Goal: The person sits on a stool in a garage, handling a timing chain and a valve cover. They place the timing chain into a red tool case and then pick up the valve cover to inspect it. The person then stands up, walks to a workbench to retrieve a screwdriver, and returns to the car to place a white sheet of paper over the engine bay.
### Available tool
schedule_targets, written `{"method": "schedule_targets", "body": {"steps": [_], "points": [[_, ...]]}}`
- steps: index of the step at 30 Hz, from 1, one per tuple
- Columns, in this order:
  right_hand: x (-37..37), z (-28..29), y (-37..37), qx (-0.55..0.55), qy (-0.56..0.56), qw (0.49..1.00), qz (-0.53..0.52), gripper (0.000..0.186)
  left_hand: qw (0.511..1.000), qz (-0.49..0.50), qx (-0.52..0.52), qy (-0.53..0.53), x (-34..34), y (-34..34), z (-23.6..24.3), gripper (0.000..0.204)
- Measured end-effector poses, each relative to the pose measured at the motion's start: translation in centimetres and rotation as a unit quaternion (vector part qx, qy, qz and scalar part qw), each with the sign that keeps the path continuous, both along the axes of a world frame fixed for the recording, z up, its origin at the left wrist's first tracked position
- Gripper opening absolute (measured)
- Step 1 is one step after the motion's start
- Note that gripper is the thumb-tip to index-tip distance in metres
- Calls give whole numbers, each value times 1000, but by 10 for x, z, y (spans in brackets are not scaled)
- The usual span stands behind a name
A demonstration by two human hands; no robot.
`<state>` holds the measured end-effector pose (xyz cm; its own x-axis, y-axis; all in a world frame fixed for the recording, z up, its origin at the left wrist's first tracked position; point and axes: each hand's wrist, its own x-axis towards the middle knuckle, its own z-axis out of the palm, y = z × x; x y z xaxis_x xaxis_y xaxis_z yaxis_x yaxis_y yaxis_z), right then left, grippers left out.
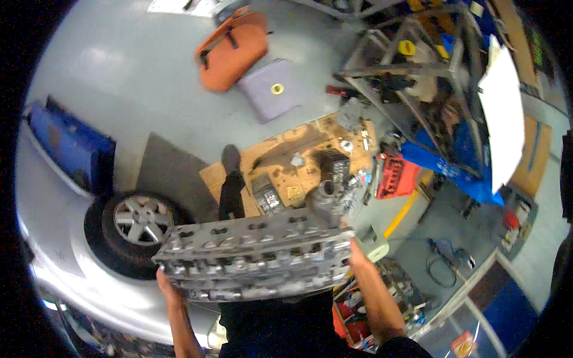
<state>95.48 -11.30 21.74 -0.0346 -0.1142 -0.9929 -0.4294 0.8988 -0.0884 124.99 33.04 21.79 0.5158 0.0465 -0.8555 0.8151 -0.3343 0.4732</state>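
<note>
Plainly, past the wheel (142, 221) at the left of the frame, our left hand (167, 286) grasps one end of the metal cylinder head (256, 253), which spans the lower centre. Mid-frame, a stained tan sheet (279, 170) lies beneath loose parts, probably to spare the floor, while our right hand (358, 258) clasps the other end, presumably because so long a casting needs support at both

Spoked wheel (142, 221) (black-tyred) on silver car (59, 224).

Left hand (167, 287) partly hidden by the metal casting (253, 262)
</note>
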Motion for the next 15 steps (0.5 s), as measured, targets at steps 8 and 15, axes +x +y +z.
{"method": "schedule_targets", "body": {"steps": [8,15], "points": [[-258,-228,-88,-118,-97,984,94,75,972,205,-65,98,-194,-105,-154,43],[-220,-343,-164,-159,28,969,189,73,951,216,-27,218,-344,-136,-416,60]]}}
